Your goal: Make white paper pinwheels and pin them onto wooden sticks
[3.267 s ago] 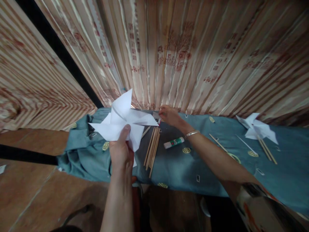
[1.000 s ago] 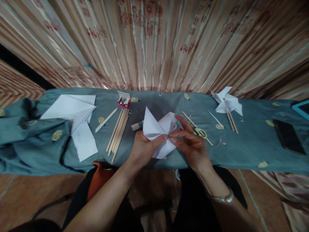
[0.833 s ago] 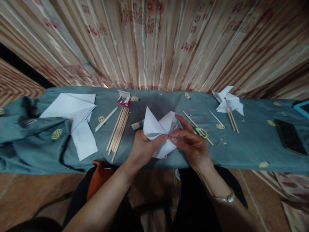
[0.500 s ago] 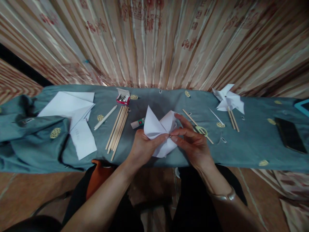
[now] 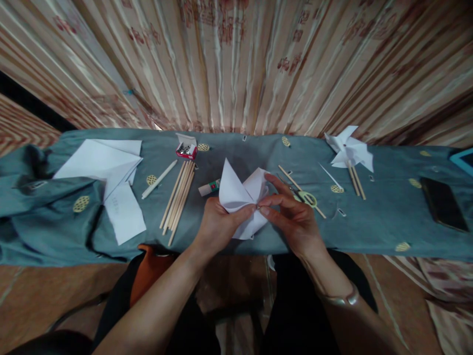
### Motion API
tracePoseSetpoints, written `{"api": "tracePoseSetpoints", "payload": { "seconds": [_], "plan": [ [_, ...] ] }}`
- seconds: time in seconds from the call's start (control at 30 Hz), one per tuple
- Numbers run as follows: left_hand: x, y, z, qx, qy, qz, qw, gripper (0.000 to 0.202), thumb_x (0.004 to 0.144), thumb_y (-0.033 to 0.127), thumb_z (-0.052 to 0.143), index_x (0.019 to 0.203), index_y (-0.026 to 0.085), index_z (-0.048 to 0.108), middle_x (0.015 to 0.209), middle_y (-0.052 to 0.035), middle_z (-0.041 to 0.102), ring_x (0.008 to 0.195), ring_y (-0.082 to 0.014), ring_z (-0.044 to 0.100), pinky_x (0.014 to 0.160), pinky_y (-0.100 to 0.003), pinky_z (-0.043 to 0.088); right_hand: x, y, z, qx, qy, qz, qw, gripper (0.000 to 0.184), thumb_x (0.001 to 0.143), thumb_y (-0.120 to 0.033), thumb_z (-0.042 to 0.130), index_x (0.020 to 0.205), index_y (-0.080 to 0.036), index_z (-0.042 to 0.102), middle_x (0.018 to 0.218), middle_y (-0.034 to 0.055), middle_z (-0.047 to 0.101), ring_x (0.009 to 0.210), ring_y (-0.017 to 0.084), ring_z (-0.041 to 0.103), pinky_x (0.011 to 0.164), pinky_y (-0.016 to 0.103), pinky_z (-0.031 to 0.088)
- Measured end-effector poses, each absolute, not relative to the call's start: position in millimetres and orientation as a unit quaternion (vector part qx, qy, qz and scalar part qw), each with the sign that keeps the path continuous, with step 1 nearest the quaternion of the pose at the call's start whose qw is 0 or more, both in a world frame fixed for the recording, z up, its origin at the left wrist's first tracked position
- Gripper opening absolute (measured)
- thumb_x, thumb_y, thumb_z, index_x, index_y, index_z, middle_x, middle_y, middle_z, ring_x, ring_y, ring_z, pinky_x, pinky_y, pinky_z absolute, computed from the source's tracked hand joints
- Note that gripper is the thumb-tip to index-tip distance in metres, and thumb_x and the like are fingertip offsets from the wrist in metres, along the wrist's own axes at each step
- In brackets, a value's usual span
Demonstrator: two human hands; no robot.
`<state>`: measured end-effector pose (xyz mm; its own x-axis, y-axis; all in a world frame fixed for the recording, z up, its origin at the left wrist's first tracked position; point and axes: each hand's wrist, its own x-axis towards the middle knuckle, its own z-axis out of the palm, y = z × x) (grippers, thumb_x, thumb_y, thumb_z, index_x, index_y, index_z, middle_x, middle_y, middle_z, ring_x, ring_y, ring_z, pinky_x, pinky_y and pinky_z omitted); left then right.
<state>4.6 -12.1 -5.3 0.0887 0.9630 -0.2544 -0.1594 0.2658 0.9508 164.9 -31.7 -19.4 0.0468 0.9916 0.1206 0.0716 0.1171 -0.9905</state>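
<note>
I hold a white folded paper pinwheel (image 5: 236, 192) over the near edge of the blue-green cloth (image 5: 258, 158). My left hand (image 5: 218, 224) grips its lower left side, thumb on the centre. My right hand (image 5: 291, 217) pinches the paper's centre with thumb and forefinger; whether a small pin is between them I cannot make out. A glue stick (image 5: 208, 187) lies just behind the paper. A bundle of wooden sticks (image 5: 178, 201) lies to the left.
White paper sheets (image 5: 103, 167) lie at the left beside a small red box of pins (image 5: 185, 149) and a white pen (image 5: 158, 172). Scissors (image 5: 306, 198) and a finished pinwheel (image 5: 349, 150) on sticks sit at the right, with a black phone (image 5: 441, 203) farther right. A striped curtain (image 5: 236, 64) hangs behind.
Since 3.3 s ago my right hand has come back from the far side of the cloth and joined my left hand on the pinwheel. Over the last second both hands have barely moved.
</note>
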Motion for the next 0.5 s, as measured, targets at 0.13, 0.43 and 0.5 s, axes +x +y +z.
{"api": "tracePoseSetpoints", "payload": {
  "seconds": [0.13,0.43,0.5],
  "plan": [
    [5.2,-11.7,-5.1,0.403,0.502,0.453,0.617,0.024,0.059,0.027,0.081,0.077,0.012,0.075,0.076,-0.0062,0.076,0.066,-0.0197,0.068,0.060,-0.025,0.054,164.9,-32.0,-19.4,-0.492,-0.538,0.436,0.528,0.003,0.078,-0.031,0.075,0.080,-0.029,0.075,0.144,-0.0014,0.052,0.139,0.025,0.041,0.117,0.045,0.029],
    [5.6,-11.9,-3.3,0.398,0.510,0.459,0.610,0.023,0.057,0.027,0.081,0.075,0.013,0.076,0.074,-0.0069,0.075,0.067,-0.0207,0.068,0.060,-0.026,0.055,166.2,-32.4,-22.8,-0.490,-0.536,0.443,0.526,0.005,0.078,-0.032,0.074,0.082,-0.029,0.074,0.145,-0.0016,0.051,0.136,0.025,0.044,0.115,0.045,0.033],
    [5.6,-12.1,-4.0,0.399,0.508,0.458,0.611,0.022,0.058,0.026,0.081,0.074,0.012,0.076,0.073,-0.0067,0.075,0.065,-0.0196,0.067,0.059,-0.025,0.055,166.1,-32.3,-23.2,-0.485,-0.534,0.445,0.531,0.004,0.078,-0.031,0.074,0.082,-0.030,0.074,0.144,-0.0024,0.052,0.137,0.025,0.044,0.115,0.045,0.033]
  ]
}}
